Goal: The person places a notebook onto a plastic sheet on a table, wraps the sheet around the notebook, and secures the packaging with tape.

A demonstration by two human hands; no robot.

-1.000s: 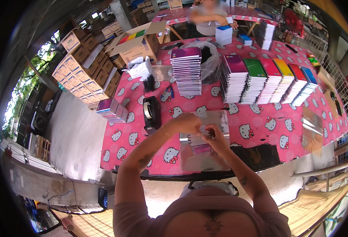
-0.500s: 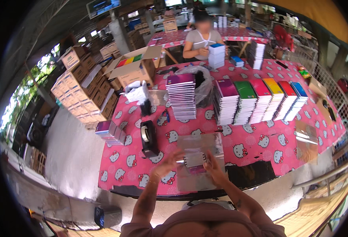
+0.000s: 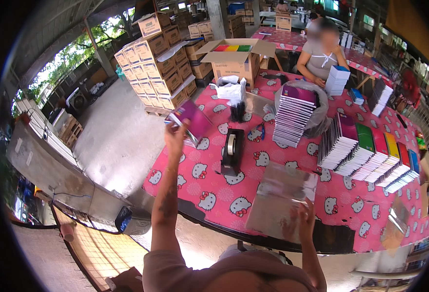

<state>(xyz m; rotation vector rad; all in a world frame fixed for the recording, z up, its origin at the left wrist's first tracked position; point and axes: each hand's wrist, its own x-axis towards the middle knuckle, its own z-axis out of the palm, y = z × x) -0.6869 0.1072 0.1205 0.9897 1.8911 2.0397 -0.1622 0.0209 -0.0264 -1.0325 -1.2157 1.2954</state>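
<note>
My left hand [image 3: 175,135] is stretched out to the far left of the table. Its fingers are closed on a purple-covered notebook [image 3: 193,118], somewhat blurred and tilted, at the small pile of notebooks there. Closer to me, my right hand [image 3: 304,220] hovers at the edge of the clear plastic sheets [image 3: 273,204], fingers apart and nothing seen in them. A black tape dispenser [image 3: 232,155] stands between my two hands.
Beyond the dispenser rise a tall purple notebook stack [image 3: 292,117] and a row of coloured notebook stacks [image 3: 360,151]. An open carton [image 3: 234,68] and piled boxes [image 3: 151,68] stand back left. A person [image 3: 321,56] sits across the pink table.
My left hand has swung left from the plastic sheets to the small pile. The spiral notebook on the sheets is gone from there. My view has turned left.
</note>
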